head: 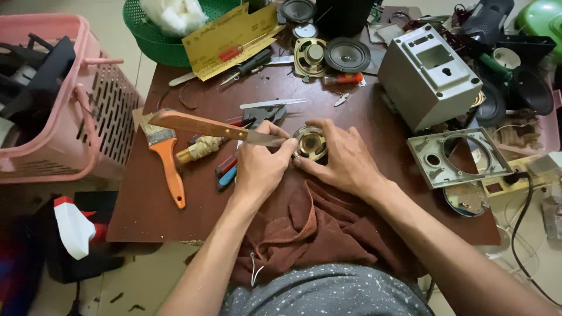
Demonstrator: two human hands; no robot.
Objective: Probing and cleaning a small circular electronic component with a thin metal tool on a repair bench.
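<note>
Left hand (260, 167), fingers curled shut around a knife (216, 129) with a wooden handle; the blade tip meets the rim of a small round speaker (311, 142). Right hand (345, 158), fingers bent and spread over the speaker's right side, steadying it on the brown table (351, 105) just above a rust-coloured cloth (316, 225). The speaker shows a metal frame with a gold-toned centre; its cone appears removed, though the hands partly hide it.
</note>
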